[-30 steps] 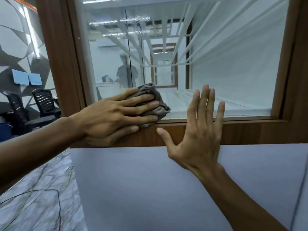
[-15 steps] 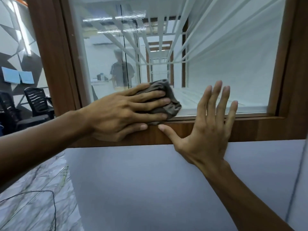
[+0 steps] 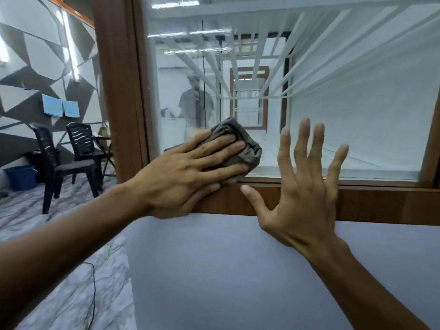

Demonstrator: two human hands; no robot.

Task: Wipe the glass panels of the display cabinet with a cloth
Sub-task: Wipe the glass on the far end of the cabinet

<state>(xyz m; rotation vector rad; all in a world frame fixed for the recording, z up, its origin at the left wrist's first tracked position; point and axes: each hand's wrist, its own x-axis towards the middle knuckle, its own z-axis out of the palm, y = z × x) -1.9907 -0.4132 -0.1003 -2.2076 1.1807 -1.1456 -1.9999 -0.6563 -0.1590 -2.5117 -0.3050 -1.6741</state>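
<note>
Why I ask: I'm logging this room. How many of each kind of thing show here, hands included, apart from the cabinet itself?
Black chairs: 2
Blue bucket: 1
Blue sheets on the wall: 2
Cloth: 1
Hands: 2
Total: 8

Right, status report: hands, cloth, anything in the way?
Left hand presses cloth flat on glass, low by wooden frame. Right hand open and spread, just right of cloth. Only that hand in the way.

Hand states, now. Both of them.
Left hand: open, straight fingers pressing the cloth onto the glass panel.
Right hand: open, fingers spread, holding nothing.
</note>
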